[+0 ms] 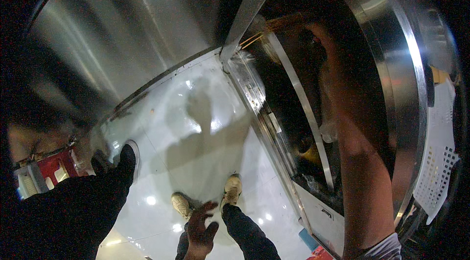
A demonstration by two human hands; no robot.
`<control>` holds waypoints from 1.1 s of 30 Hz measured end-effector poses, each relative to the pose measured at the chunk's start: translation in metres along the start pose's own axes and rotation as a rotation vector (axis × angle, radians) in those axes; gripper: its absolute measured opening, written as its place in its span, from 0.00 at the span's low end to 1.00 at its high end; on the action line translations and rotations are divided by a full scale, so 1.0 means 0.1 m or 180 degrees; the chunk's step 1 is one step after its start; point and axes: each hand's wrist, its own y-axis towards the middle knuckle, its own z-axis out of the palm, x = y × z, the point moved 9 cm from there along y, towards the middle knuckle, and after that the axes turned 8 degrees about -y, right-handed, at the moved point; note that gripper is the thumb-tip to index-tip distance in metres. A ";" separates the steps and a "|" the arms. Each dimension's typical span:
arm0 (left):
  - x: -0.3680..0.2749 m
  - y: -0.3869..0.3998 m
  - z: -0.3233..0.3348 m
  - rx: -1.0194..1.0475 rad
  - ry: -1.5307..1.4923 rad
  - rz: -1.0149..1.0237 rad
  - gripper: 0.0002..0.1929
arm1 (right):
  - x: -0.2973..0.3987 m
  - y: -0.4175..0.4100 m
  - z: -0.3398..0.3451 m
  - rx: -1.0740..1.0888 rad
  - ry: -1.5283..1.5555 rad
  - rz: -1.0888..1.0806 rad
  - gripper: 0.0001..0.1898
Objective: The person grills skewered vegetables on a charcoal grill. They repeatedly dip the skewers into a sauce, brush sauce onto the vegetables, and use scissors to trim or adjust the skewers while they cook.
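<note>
My left hand (202,228) hangs with its fingers apart and holds nothing, low in front of my legs. On the other side, my right arm reaches into a dark stainless steel cabinet (253,93) beneath a counter. In the shadow, my right hand (318,38) is only partly visible, and its fingers are lost in the dark. Near it lies a bundle of thin brown sticks (284,23), perhaps skewers. Two pale sticks (251,40) jut out towards the cabinet's edge. A metal shelf edge (303,102) crosses the opening. Below it, a yellowish thing (310,153) is too dim to name.
A steel counter edge (411,39) curves above my right arm, with a white perforated plastic basket (437,164) on it. A ribbed-looking steel panel (147,21) stands ahead. Another person's dark-clad leg (110,183) is on the shiny white floor (198,172) at the left.
</note>
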 end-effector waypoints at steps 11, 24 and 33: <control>-1.57 2.40 1.22 0.0388 -0.2829 0.0857 0.34 | 0.27 -0.34 -0.13 -0.0032 0.0563 0.0071 0.32; -2.22 2.79 1.66 0.1040 -0.2048 0.1427 0.22 | 0.10 -0.01 0.37 -0.0655 0.1054 -0.0333 0.25; -2.18 2.90 1.83 0.1696 -0.1253 0.1242 0.28 | 0.50 -0.18 0.08 -0.0344 0.1608 0.0021 0.17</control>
